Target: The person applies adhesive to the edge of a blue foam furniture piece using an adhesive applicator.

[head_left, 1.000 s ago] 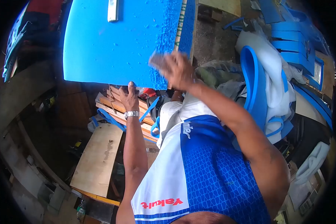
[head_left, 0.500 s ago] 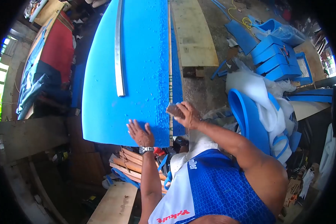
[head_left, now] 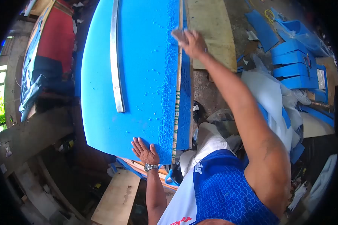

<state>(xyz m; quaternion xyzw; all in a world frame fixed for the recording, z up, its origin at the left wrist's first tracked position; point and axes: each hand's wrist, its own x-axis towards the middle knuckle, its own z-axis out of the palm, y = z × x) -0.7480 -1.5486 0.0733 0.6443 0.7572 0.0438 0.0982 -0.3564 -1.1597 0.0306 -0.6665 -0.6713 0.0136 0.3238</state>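
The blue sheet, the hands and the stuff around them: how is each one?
Blue sheet: laid out, rough near its right edge
Blue crumbs: loose, scattered on the sheet
Metal strip: lying on the sheet
Left hand: palm down on the sheet
Watch: strapped on
Right hand: gripping a brownish block
Brownish block: held, blurry

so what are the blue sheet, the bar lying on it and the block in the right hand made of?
Blue sheet: probably foam; smooth, matte, with crumbs along its roughened right side.
Bar: likely metal, maybe aluminium; silvery, bright highlights.
Block in the right hand: brownish, dull; wood or abrasive, too blurred to tell.
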